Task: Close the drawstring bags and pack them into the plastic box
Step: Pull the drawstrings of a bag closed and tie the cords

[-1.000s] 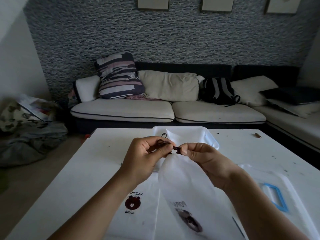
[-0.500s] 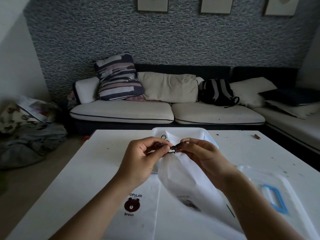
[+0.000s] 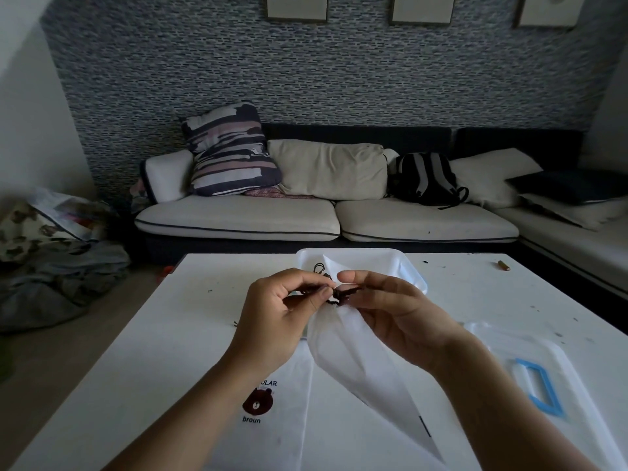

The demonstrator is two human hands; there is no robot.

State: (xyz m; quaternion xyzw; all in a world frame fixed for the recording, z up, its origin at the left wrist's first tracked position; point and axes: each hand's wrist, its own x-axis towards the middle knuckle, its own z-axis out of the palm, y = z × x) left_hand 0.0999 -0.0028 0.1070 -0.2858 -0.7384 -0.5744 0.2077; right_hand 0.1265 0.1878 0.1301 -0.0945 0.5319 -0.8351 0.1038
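The left hand (image 3: 282, 314) pinches the dark drawstring (image 3: 334, 295) between curled fingers; the right hand (image 3: 390, 311) pinches the cord at the gathered neck of the white drawstring bag (image 3: 360, 362), held above the worktop (image 3: 170, 351) near its middle. The thin cord could slip from either pinch (letting the neck loosen). The plastic box (image 3: 404, 266) sits at the far edge; another bag (image 3: 289, 402) lies flat by the near edge.
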